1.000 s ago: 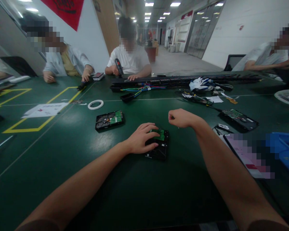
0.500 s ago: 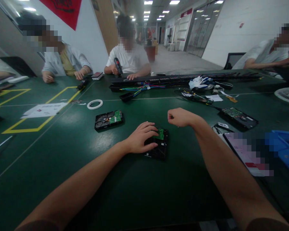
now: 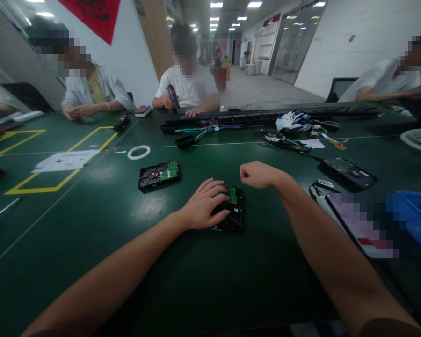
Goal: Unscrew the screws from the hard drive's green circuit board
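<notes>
A black hard drive (image 3: 237, 216) with a green circuit board lies on the table in front of me. My left hand (image 3: 205, 206) rests across its left part, fingers stretched and spread, hiding some of the board and casing. Just beyond the drive's upper right corner, my right hand (image 3: 259, 174) is held with its fingers curled closed. Whatever it may hold is hidden or too small to name. A second hard drive (image 3: 159, 176) lies to the left, board side up. Another hard drive (image 3: 347, 172) lies further to the right.
A roll of white tape (image 3: 139, 152) and paper sheets (image 3: 65, 160) lie at left. Black bars with coloured wires (image 3: 210, 125) stretch across the back, beside white gloves (image 3: 290, 120). A phone (image 3: 359, 227) and blue bin (image 3: 416, 220) are at right. Co-workers sit opposite, one holding a power screwdriver (image 3: 173, 96).
My right hand has shifted slightly left and down. The hard drive under my left hand has moved a little left. At the far left, a co-worker's hands have come together.
</notes>
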Demonstrator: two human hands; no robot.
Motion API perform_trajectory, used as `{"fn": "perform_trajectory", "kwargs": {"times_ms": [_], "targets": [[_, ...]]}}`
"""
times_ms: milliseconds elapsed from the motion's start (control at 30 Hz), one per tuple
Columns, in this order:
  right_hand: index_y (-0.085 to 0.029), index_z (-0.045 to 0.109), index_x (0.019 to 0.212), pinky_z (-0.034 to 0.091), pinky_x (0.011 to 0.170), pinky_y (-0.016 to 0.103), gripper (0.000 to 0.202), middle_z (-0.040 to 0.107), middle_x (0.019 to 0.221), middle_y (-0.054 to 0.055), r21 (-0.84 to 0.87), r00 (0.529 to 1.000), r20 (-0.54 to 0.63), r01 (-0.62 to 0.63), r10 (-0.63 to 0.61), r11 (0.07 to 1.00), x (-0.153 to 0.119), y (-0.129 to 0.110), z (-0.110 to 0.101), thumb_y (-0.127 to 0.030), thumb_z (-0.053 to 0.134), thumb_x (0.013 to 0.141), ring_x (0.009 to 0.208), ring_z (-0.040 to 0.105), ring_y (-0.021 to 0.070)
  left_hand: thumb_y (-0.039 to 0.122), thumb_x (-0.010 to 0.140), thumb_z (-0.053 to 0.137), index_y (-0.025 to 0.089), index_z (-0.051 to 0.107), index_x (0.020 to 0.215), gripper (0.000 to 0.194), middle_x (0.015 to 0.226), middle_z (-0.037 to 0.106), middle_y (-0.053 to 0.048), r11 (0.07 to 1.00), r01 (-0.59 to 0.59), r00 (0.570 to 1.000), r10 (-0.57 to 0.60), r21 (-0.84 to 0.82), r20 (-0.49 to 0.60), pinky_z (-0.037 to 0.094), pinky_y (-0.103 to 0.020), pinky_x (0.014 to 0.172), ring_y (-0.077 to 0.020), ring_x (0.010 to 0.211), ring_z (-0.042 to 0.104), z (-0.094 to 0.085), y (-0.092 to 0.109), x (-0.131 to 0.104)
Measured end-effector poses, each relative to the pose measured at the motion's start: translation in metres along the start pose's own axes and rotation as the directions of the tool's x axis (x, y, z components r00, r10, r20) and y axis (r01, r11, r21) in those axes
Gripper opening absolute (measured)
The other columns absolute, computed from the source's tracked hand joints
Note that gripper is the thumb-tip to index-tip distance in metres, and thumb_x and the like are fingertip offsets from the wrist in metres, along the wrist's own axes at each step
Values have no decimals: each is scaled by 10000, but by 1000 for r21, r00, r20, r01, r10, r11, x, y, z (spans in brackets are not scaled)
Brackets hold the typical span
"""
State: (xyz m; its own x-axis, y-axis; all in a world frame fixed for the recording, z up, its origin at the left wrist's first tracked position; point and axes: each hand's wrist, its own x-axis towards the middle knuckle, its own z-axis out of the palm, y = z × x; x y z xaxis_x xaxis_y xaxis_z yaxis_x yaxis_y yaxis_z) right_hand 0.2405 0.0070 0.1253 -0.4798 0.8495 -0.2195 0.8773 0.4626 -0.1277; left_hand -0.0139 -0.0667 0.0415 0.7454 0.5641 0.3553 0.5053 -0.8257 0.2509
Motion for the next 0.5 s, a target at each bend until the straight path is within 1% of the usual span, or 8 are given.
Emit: {"fn": "perform_trajectory", "kwargs": {"times_ms": [133, 300, 400, 500], "targets": [[-189, 757, 942, 455, 733, 304, 132, 807, 998, 96, 11, 999, -11, 38, -38, 999, 2, -4, 2, -186, 634, 895, 882, 714, 231, 422, 1043, 575, 226, 705, 1289, 340, 1389, 676, -115, 997, 68, 997, -65, 44, -48, 270, -609, 1324, -341, 1491, 504, 3, 11, -4], [-189, 774, 963, 463, 771, 288, 147, 808, 999, 84, 28, 994, -37, 106, -105, 994, 4, -9, 6, -186, 644, 892, 888, 712, 213, 383, 1059, 552, 215, 721, 1244, 302, 1361, 687, -115, 986, 145, 986, -137, 81, -97, 272, -611, 1324, -334, 1449, 537, 7, 22, -3], [-187, 774, 1006, 459, 779, 278, 161, 807, 1019, 74, 37, 988, -57, 145, -143, 989, 6, -10, 9, -205, 644, 913, 903, 709, 201, 384, 1065, 536, 212, 721, 1233, 303, 1342, 694, -115, 979, 178, 979, -166, 100, -120, 288, -601, 1320, -324, 1426, 552, 10, 25, 0], [-187, 776, 1004, 455, 774, 274, 152, 805, 1004, 63, 61, 982, -70, 181, -177, 982, 9, -9, 13, -218, 652, 921, 883, 705, 189, 430, 1058, 555, 196, 722, 1237, 338, 1320, 702, -128, 982, 167, 981, -158, 84, -109, 282, -599, 1322, -334, 1414, 563, 9, 22, 1]]}}
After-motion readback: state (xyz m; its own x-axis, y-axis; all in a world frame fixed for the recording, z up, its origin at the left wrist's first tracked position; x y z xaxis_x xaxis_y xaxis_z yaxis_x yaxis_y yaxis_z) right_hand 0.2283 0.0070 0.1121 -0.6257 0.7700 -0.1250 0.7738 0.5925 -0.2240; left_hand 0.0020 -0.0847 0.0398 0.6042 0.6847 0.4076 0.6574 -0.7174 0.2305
